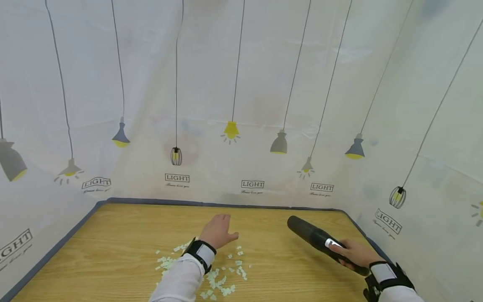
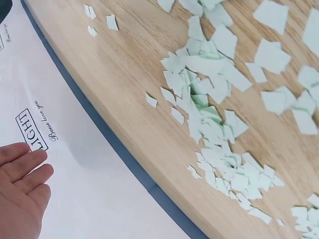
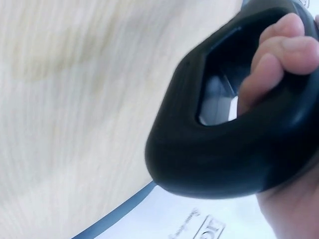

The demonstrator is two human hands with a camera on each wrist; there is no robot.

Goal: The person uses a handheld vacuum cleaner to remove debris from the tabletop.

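Observation:
My right hand [image 1: 354, 252] grips a black handheld vacuum cleaner [image 1: 307, 230] by its handle, its long body slanting up and left above the table. In the right wrist view, curled fingers [image 3: 269, 74] pass through the looped black handle [image 3: 199, 164]. Small pale green paper scraps [image 2: 214, 64] lie scattered and heaped on the wood table. Above them, my left hand [image 1: 218, 232] is held with fingers extended and thumb apart, gripping nothing. The left wrist view shows these straight fingers [image 2: 35, 174] at its left edge, away from the scraps.
The wooden tabletop [image 1: 113, 235] has a dark blue-grey edge [image 1: 181, 202] along its back and sides. White sheeting [image 1: 211, 84] printed with hanging lamps and the word LIGHT rises behind and beside it. Black straps are worn on both wrists.

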